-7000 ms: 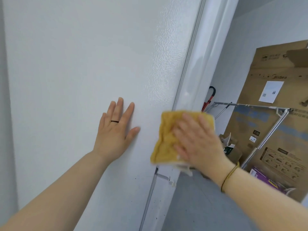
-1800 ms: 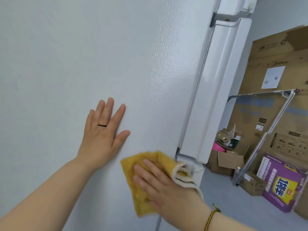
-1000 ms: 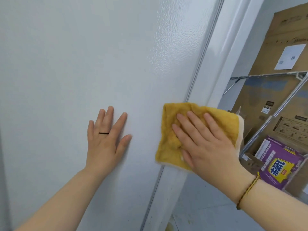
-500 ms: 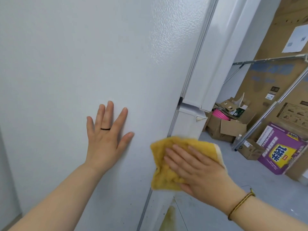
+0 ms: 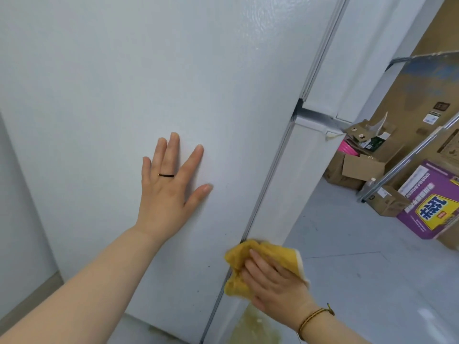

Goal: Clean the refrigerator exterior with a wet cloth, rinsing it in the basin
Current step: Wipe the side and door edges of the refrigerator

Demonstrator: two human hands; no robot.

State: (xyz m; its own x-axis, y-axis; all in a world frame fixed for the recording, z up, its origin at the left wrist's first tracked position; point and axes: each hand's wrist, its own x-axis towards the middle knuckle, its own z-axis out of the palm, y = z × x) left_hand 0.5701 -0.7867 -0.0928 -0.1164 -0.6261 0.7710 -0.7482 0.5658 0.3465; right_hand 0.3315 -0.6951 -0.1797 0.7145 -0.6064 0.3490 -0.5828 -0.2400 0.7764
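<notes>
The white refrigerator (image 5: 104, 78) fills the left and centre of the view, its textured side panel facing me and the door edge running diagonally at the right. My left hand (image 5: 169, 187) lies flat on the side panel, fingers spread, a dark ring on one finger. Low on the door edge my right hand (image 5: 273, 281) presses a yellow cloth (image 5: 238, 271) against the corner seam with straight fingers. A yellowish stain (image 5: 253, 326) shows on the door just below the cloth. No basin is in view.
Right of the fridge, on the grey floor (image 5: 360, 281), stand a purple detergent box (image 5: 432, 202), several open cardboard boxes (image 5: 357, 167) and a slanted metal rod (image 5: 407, 160) against a large cardboard sheet (image 5: 422, 80). A wall and skirting (image 5: 22, 244) sit at far left.
My right hand has wiped the cloth down the door edge to below the gap between the two doors. The left hand has stayed flat on the side panel.
</notes>
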